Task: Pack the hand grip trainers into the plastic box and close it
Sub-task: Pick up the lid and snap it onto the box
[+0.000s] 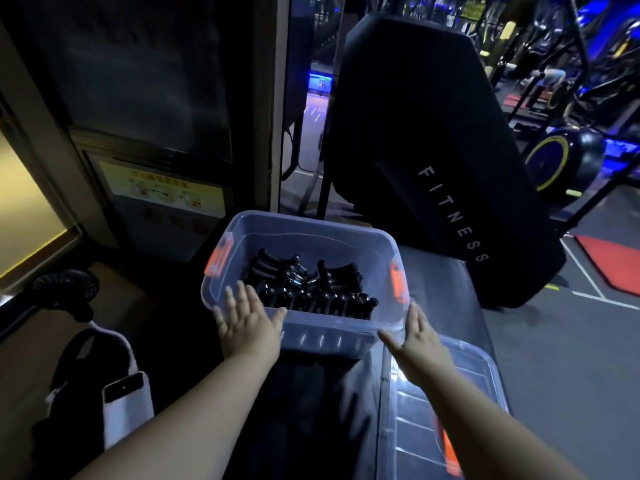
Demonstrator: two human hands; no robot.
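A clear plastic box (304,230) with orange side latches stands open on a dark treadmill deck. Several black hand grip trainers (308,285) with metal springs lie piled inside it. My left hand (247,323) is spread flat at the box's near left rim, fingers apart, holding nothing. My right hand (415,344) hovers open at the near right corner, also with nothing in it. The clear lid (485,386) with an orange clip lies flat to the lower right, partly under my right forearm.
A black console marked FITNESS (443,161) rises behind the box. A white bag holding a phone (124,403) and a small black fan (65,289) sit at the left. Gym machines and red mats (613,261) fill the right background.
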